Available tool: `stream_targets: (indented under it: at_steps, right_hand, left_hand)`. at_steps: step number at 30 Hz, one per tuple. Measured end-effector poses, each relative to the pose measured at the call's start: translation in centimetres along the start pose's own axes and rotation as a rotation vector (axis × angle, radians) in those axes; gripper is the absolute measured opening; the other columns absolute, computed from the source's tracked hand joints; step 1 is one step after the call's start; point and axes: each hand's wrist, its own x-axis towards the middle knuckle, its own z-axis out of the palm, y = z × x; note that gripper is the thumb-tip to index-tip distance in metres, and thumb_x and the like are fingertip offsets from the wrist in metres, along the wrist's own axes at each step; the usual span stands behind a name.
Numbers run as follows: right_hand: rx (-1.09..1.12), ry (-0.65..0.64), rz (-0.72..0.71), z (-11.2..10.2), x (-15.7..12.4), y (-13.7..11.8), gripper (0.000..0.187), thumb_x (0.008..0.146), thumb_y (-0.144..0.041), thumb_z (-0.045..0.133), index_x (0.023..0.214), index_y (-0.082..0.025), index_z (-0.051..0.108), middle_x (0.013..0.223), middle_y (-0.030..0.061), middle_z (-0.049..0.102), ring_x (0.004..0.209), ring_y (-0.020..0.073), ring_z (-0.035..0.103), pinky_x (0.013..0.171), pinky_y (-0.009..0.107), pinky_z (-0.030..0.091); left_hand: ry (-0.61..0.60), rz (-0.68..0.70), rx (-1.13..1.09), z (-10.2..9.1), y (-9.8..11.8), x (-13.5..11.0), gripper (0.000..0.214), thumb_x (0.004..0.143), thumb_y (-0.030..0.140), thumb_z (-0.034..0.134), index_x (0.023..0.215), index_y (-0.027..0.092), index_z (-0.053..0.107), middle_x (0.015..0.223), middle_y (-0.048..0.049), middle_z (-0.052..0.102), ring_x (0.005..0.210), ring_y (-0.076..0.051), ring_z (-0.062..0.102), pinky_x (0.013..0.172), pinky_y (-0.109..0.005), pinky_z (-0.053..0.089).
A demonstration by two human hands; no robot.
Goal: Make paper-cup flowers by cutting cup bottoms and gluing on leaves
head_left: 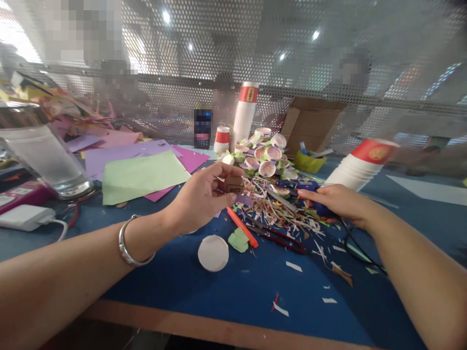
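Observation:
My left hand (204, 197) is closed around a small brown piece with dark print (233, 186), pinched between thumb and fingers. A purple paper piece (244, 200) shows by the thumb tip; whether it is held too I cannot tell. In my right hand (339, 200) is a blue glue gun (323, 210), its cord trailing down and its tip pointing left toward the left hand. Below the hands lie a white paper disc (213, 253), a green paper cutout (239, 240), an orange stick-like tool (242, 227) and dark-red-handled scissors (288, 241).
Paper scraps (280, 209) spread beneath the hands, before a pile of decorated cup bottoms (267, 168). Stacked paper cups (243, 116) stand behind; another stack (359, 165) leans at right. Coloured sheets (142, 175) and a glass of water (51, 155) are left. Perforated screen (156, 58) behind.

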Motion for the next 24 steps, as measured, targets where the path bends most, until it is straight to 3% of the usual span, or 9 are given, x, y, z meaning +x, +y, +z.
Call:
stream_targets:
  at_steps: [5, 10, 13, 17, 20, 24]
  right_hand:
    - [-0.324, 0.155, -0.028, -1.4, 0.3, -0.8, 0.052, 0.081, -0.054, 0.076, 0.045, -0.022, 0.057, 0.049, 0.0089, 0.056, 0.049, 0.0210, 0.046, 0.057, 0.040, 0.034]
    - [-0.342, 0.339, -0.145, -0.8, -1.6, -3.0, 0.029, 0.085, -0.046, 0.070, 0.071, -0.021, 0.069, 0.066, 0.0119, 0.068, 0.061, 0.0266, 0.058, 0.065, 0.043, 0.040]
    - [-0.198, 0.269, -0.329, 0.9, -3.7, -4.7, 0.029, 0.090, -0.049, 0.062, 0.092, -0.022, 0.071, 0.078, 0.0078, 0.075, 0.069, 0.0222, 0.068, 0.068, 0.035, 0.049]
    - [0.056, 0.043, -0.570, 3.3, -6.3, -6.4, 0.037, 0.087, -0.059, 0.067, 0.091, -0.022, 0.072, 0.072, 0.0027, 0.070, 0.060, 0.0167, 0.062, 0.055, 0.028, 0.048]
    - [0.186, -0.125, -0.580, 4.6, -7.4, -7.0, 0.034, 0.089, -0.057, 0.070, 0.093, -0.023, 0.073, 0.070, 0.0002, 0.067, 0.059, 0.0154, 0.060, 0.055, 0.027, 0.049]
    - [0.262, -0.194, -0.535, 5.2, -7.6, -7.4, 0.028, 0.084, -0.050, 0.079, 0.089, -0.023, 0.071, 0.074, 0.0001, 0.069, 0.063, 0.0151, 0.059, 0.057, 0.026, 0.047]
  left_hand:
    - [-0.019, -0.019, -0.003, 0.2, 0.0, 0.0, 0.032, 0.083, 0.004, 0.067, 0.112, 0.015, 0.058, 0.096, -0.0042, 0.073, 0.091, -0.016, 0.074, 0.094, -0.036, 0.060]
    - [-0.017, -0.031, -0.059, 0.5, -0.1, -0.2, 0.034, 0.083, 0.004, 0.069, 0.114, 0.015, 0.059, 0.100, -0.0056, 0.073, 0.097, -0.017, 0.073, 0.094, -0.037, 0.062]
    - [-0.008, -0.023, -0.041, 0.7, -0.3, -0.2, 0.036, 0.083, 0.006, 0.071, 0.116, 0.014, 0.060, 0.104, -0.0073, 0.072, 0.102, -0.018, 0.071, 0.097, -0.039, 0.061]
    - [-0.017, -0.014, -0.033, 1.0, -0.4, -0.3, 0.036, 0.082, 0.006, 0.071, 0.115, 0.014, 0.059, 0.106, -0.0081, 0.071, 0.102, -0.018, 0.070, 0.095, -0.038, 0.061]
    - [0.001, -0.013, -0.002, 1.2, -0.3, -0.4, 0.038, 0.082, 0.005, 0.070, 0.118, 0.014, 0.059, 0.108, -0.0081, 0.070, 0.102, -0.017, 0.070, 0.093, -0.035, 0.060]
    - [0.002, -0.014, 0.030, 1.6, 0.1, -0.7, 0.038, 0.080, 0.011, 0.076, 0.114, 0.016, 0.060, 0.100, -0.0060, 0.070, 0.101, -0.018, 0.069, 0.087, -0.031, 0.058]
